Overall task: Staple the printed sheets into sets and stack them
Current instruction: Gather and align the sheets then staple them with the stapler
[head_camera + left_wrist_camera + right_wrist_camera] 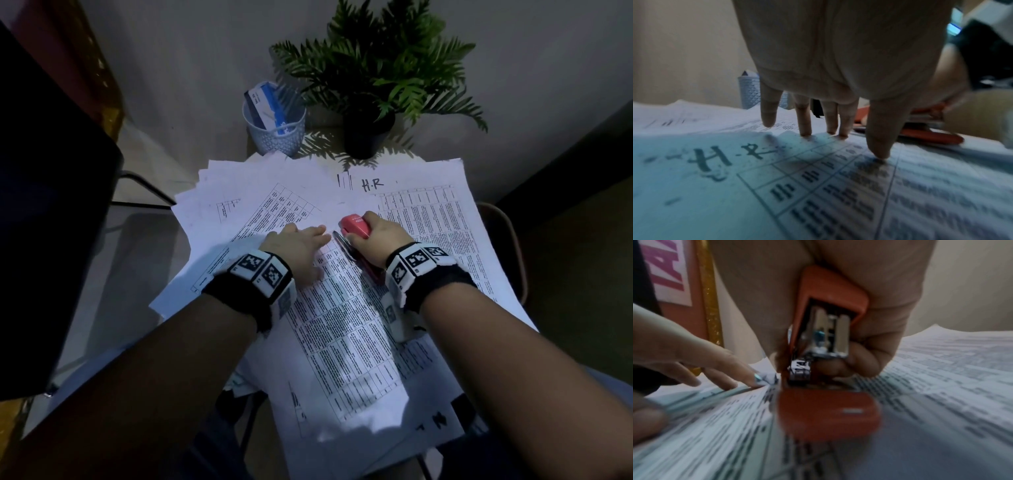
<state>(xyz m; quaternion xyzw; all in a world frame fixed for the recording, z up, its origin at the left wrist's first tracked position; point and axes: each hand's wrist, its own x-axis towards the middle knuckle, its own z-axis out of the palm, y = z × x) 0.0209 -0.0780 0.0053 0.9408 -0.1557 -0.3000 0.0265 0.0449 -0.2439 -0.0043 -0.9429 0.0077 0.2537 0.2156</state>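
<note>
Left hand [297,244], fingers [805,123] straight and spread, pins the sheets [335,308] mid-table. Just right, right hand [375,236] is clamped round the red stapler [354,224] at the sheets' far corner. Advice: keep edges squared, seat corner fully, squeeze firmly once.

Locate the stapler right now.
In the head view the red stapler sits centre-right, gripped in the right hand over the printed sheets, just right of the left hand.
</note>
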